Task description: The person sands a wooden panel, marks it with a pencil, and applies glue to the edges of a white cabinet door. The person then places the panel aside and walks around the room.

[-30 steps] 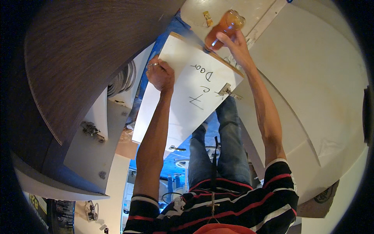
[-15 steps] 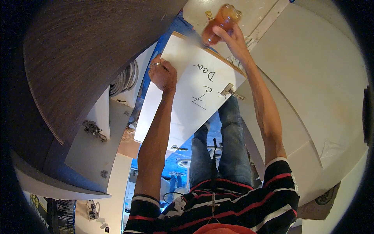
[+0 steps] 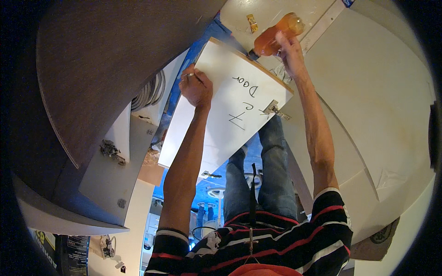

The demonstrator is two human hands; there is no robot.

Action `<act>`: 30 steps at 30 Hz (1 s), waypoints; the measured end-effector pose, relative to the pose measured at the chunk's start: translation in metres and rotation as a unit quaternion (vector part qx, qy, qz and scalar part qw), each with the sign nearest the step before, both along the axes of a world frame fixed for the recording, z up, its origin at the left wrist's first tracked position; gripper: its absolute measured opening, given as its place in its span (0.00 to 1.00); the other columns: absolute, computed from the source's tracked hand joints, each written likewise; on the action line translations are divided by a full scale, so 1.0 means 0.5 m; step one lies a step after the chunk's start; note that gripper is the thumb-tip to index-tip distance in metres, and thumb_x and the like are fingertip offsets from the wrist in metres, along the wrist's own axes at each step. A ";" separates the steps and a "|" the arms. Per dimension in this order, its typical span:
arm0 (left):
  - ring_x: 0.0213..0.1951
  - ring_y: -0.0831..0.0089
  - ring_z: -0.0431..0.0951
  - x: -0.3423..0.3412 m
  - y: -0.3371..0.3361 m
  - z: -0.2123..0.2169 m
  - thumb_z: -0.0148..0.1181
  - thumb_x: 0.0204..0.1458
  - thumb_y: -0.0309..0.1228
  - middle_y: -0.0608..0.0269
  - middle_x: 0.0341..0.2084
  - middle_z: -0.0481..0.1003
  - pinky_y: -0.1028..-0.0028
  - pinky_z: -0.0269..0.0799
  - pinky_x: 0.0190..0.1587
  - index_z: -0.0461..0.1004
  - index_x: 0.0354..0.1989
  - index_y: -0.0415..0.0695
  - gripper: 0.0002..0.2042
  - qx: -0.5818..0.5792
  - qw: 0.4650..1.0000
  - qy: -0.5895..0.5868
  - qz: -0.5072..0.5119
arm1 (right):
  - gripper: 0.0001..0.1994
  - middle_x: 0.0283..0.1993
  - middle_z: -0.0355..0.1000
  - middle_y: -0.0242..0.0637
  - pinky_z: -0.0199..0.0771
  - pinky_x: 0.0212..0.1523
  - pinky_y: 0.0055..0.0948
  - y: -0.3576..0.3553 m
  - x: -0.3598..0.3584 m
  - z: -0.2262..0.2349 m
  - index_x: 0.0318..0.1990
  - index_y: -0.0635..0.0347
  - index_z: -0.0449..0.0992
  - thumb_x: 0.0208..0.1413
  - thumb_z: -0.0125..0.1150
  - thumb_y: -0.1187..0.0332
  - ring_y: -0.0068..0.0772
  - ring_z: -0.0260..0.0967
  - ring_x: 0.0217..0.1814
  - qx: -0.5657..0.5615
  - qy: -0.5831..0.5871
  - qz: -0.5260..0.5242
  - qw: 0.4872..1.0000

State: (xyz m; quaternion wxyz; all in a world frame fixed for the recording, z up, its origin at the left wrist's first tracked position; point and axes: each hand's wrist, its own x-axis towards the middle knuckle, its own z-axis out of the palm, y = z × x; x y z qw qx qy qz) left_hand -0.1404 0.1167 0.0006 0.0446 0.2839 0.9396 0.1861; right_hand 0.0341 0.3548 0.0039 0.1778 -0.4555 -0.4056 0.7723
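A white cabinet door (image 3: pixel 216 133) with handwritten marks stands tilted before my legs, its far edge brown. My left hand (image 3: pixel 197 87) is closed over the door's left edge, a ring on one finger. Beyond the brown edge, my right hand (image 3: pixel 291 54) grips a clear plastic bottle (image 3: pixel 271 40) of amber-orange liquid. The bottle leans with its dark tip (image 3: pixel 252 55) down to the left, close to the brown edge; whether it touches I cannot tell. One metal hinge (image 3: pixel 274 109) sits on the door's right edge, another hinge (image 3: pixel 210 175) near its lower end.
A large dark brown curved sheet (image 3: pixel 115 60) fills the upper left, with a coiled grey hose (image 3: pixel 149 94) beside it. Pale panels (image 3: pixel 368 92) lie at the right. A small yellow packet (image 3: pixel 252 23) rests on the surface at the top. Dark cans (image 3: pixel 73 253) stand lower left.
The bottle has moved slightly right and down, its dark tip now lower left by the brown edge. My right hand went with it. My left hand keeps its hold on the door.
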 end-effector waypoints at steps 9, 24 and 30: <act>0.41 0.48 0.79 -0.001 0.002 0.004 0.46 0.61 0.33 0.49 0.39 0.79 0.51 0.73 0.44 0.77 0.45 0.40 0.14 0.012 1.000 0.012 -0.005 | 0.33 0.61 0.69 0.44 0.82 0.54 0.48 -0.001 -0.013 -0.004 0.64 0.62 0.63 0.61 0.63 0.48 0.44 0.70 0.62 -0.107 0.070 -0.033 0.991; 0.43 0.52 0.78 0.001 0.000 0.000 0.46 0.61 0.33 0.51 0.41 0.79 0.53 0.72 0.45 0.77 0.46 0.40 0.14 -0.004 1.000 0.004 -0.002 | 0.32 0.57 0.72 0.40 0.77 0.58 0.42 -0.012 -0.087 -0.022 0.63 0.61 0.64 0.59 0.68 0.53 0.34 0.70 0.61 0.145 -0.016 0.094 0.985; 0.42 0.50 0.79 -0.001 0.000 0.000 0.46 0.62 0.34 0.50 0.40 0.79 0.53 0.72 0.45 0.77 0.45 0.40 0.15 0.000 1.000 0.010 -0.002 | 0.30 0.60 0.71 0.38 0.71 0.63 0.38 -0.019 -0.040 0.024 0.65 0.61 0.63 0.60 0.68 0.60 0.33 0.69 0.62 0.166 -0.007 0.112 0.980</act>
